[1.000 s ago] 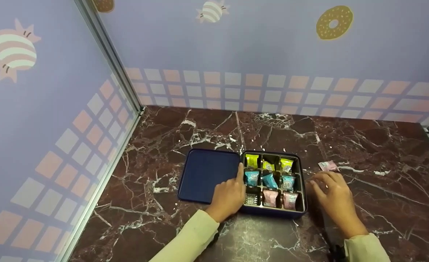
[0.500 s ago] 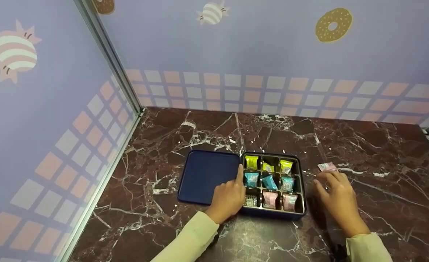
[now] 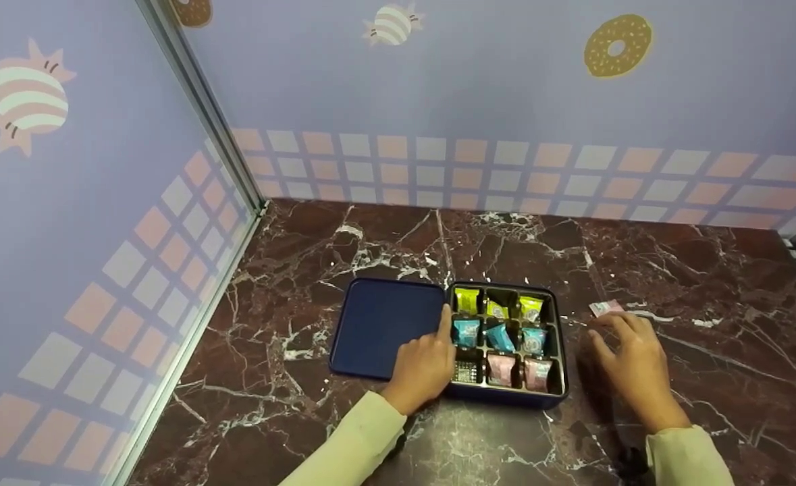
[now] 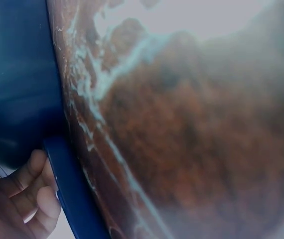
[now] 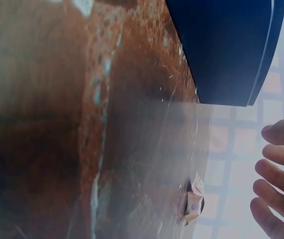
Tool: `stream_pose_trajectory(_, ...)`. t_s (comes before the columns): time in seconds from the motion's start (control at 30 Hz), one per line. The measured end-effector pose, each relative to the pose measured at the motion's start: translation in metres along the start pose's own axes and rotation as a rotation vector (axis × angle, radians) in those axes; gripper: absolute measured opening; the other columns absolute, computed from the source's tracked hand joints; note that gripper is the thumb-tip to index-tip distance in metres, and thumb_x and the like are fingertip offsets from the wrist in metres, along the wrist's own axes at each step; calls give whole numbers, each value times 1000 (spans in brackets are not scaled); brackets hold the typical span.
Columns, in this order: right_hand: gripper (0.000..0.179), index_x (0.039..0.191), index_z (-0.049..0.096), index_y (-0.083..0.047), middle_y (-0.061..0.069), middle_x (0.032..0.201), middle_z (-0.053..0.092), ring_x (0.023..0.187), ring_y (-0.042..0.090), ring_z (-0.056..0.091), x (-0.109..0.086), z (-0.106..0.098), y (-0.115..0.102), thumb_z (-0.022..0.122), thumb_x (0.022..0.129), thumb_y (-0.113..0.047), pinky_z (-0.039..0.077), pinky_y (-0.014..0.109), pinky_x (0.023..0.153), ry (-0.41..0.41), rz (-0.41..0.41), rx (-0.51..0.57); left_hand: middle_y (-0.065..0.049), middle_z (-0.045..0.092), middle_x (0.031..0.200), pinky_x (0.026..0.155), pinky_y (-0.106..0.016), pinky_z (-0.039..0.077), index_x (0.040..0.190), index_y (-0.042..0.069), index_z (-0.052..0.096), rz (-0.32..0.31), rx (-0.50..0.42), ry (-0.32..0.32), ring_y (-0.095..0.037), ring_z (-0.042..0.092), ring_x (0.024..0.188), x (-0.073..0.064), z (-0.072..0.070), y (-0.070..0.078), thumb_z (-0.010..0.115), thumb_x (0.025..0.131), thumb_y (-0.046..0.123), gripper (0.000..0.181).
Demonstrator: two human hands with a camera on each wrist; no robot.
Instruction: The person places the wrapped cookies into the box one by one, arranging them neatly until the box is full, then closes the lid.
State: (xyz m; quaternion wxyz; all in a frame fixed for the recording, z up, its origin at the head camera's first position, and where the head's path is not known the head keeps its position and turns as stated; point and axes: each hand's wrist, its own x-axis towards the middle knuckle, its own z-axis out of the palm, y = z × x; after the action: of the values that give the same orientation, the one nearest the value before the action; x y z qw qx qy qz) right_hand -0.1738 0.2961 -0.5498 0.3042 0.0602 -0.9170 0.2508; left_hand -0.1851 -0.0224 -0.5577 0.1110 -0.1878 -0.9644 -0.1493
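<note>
A dark blue box (image 3: 506,398) stands uncovered, its divider tray holding wrapped candies: yellow at the back, blue in the middle, pink candies (image 3: 502,370) in front. The front-left compartment shows only a patterned bottom. My left hand (image 3: 425,368) lays a straight index finger along the box's left rim. Its other fingers (image 4: 47,201) bend loosely against the edge of the blue lid (image 4: 74,194). My right hand (image 3: 634,364) hovers right of the box, fingers spread and holding nothing. Just beyond its fingertips, a pink-wrapped candy (image 3: 605,308) lies on the table, also visible in the right wrist view.
The blue lid (image 3: 384,324) lies flat at the box's left side. Underneath is a dark red marbled table (image 3: 303,418). A purple printed panel (image 3: 479,88) rises at the back, another panel (image 3: 121,202) at the left.
My right hand has drawn slightly to the right, away from the box, and more of its fingers stand apart. Left hand, box and candies look unmoved.
</note>
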Motion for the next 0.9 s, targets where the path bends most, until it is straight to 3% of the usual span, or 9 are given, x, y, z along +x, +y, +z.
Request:
stream_pose_trajectory(0.2, 24, 94, 68, -3, 18, 101, 64, 92, 34, 53, 1, -1, 2, 79, 72, -3, 42, 48, 80, -19, 32, -5, 1, 50, 52, 38, -29, 25, 149, 3, 35, 2, 11, 8, -13, 38, 40, 1, 0, 0, 46, 94, 21, 59)
stream_pose_trajectory(0.43, 26, 98, 67, -1, 20, 103, 63, 98, 38, 54, 5, -1, 5, 77, 75, -5, 41, 49, 84, -28, 56, -14, 0, 53, 52, 36, -30, 24, 146, 2, 40, 34, 50, 89, -16, 43, 40, 0, 2, 0, 47, 95, 20, 55)
stream_pose_trajectory(0.67, 25, 99, 65, 1, 20, 102, 61, 100, 39, 54, 7, 0, 9, 76, 76, -6, 41, 51, 86, -48, 85, -21, 1, 51, 52, 37, -29, 24, 148, 3, 37, 6, 26, 27, -13, 36, 39, 0, -1, 0, 47, 94, 20, 58)
stream_pose_trajectory(0.9, 27, 100, 64, 3, 23, 104, 60, 105, 42, 53, 7, 2, 15, 76, 76, -3, 41, 53, 89, -50, 124, -17, 2, 46, 49, 36, -29, 23, 149, 3, 35, 13, 19, 27, -12, 35, 38, -1, 1, -1, 47, 94, 20, 59)
